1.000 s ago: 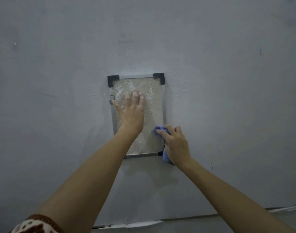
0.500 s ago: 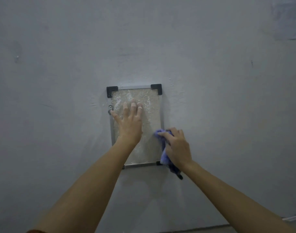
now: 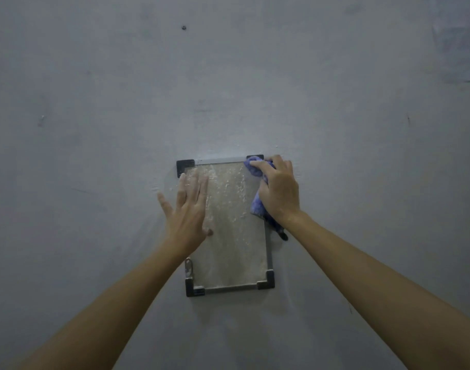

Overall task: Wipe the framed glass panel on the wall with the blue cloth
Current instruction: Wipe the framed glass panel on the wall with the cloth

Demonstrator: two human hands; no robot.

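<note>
Cloth [image 3: 257,202] bunched in my right hand [image 3: 279,189], I press it against the top right corner of the glass panel [image 3: 233,231], right by the black corner piece [image 3: 255,157] of the frame. My fingers are curled around the blue wad, and a loose tail of it hangs below my wrist, over the right edge of the frame. My left hand [image 3: 188,209] lies flat and spread wide on the upper left part of the glass, holding nothing, steadying the panel against the grey wall [image 3: 95,102].

White, streaky residue covers most of the glass, thickest in the upper middle, so I judge the wiping is far from done. Only the strip nearest the cloth looks as if it is being worked.

Trouble could come from a few places. My bare left palm sits directly on the dirty glass, so it may smear what is there, and the patch under it goes unwiped until I shift it. If I push hard at the corner, the panel could rock or slip on whatever holds it; a small metal bracket [image 3: 188,268] shows at the lower left edge, but I cannot tell how firmly it fixes the frame. The dangling tail of cloth could snag on the frame's edge as I drag across. A wad this bunched touches only a narrow stripe, so streaks may remain between passes.
</note>
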